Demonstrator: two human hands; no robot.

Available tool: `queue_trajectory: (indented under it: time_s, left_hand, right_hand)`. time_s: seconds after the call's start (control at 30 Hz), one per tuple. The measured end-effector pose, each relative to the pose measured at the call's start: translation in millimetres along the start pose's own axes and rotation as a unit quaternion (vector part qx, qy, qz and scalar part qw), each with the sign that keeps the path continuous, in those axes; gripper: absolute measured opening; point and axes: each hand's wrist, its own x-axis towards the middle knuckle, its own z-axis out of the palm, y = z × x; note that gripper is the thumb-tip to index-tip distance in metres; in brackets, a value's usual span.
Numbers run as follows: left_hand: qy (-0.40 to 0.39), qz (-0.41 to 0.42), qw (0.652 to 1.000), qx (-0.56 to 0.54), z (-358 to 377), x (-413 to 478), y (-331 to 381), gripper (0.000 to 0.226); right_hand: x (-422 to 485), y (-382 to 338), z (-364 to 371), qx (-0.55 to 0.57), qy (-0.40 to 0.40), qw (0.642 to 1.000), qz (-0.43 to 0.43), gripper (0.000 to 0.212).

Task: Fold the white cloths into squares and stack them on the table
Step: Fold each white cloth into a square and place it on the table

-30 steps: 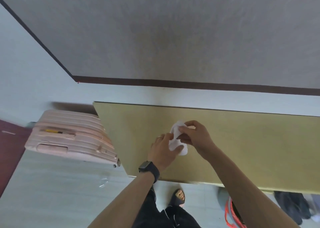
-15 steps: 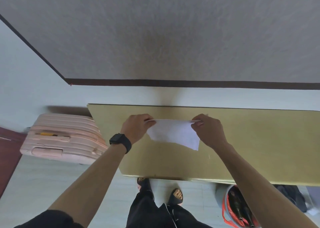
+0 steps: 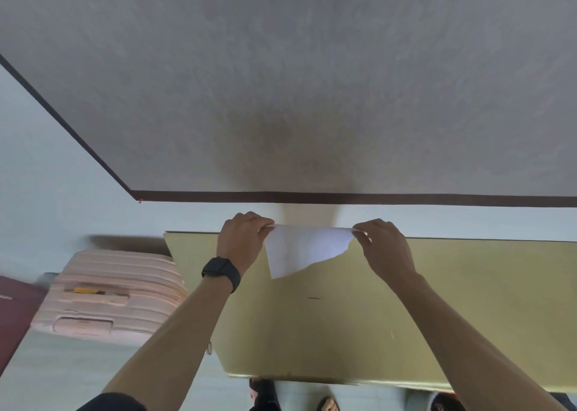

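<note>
At the far left a dark red panel [image 3: 12, 313] shows at the frame edge, and beside it a pink ribbed suitcase [image 3: 115, 295] lies on the pale floor [image 3: 62, 376], just beside the worktop's left end; it is off the work surface and hinders nothing. The left hand [image 3: 242, 238], with a black watch [image 3: 221, 272] on its wrist, is closed in a pinch on the upper left corner of the white cloth [image 3: 299, 251]; the cloth hangs spread between the two hands above the far part of the yellow worktop [image 3: 468, 301], its top edge taut, its lower edge slack and ending in a point at lower left; whether that point touches the surface I cannot tell. The right hand [image 3: 382, 245] is likewise closed on the upper right corner.

By my reading the task is at its start: this cloth is opened out, not yet creased; no folded square and no stack shows on the worktop, and no other cloths are in view. Left to do: lay it flat, fold it to a square, set it down, then the rest.

The worktop is bare but for small marks; beyond it stand a pale wall strip and a grey wall [image 3: 312, 82]; at the lower right something red [image 3: 446, 404] sits on the floor; nothing stands in the way.
</note>
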Motion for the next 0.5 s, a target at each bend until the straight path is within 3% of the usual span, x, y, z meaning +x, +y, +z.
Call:
queue_trajectory:
  time_s: [0.2,0.5]
  left_hand:
    - [-0.041,0.02,0.998,0.045,32.7,-48.1,-20.1,0.009]
    - [-0.256,-0.055,0.964,0.038,97.0,-188.4,-40.8,0.024]
  right_hand:
    - [-36.8,14.1,43.3,-0.021,-0.057,0.998,-0.005,0.018]
    - [-155.0,42.8,114.8,-0.014,-0.257,0.965,0.055,0.025]
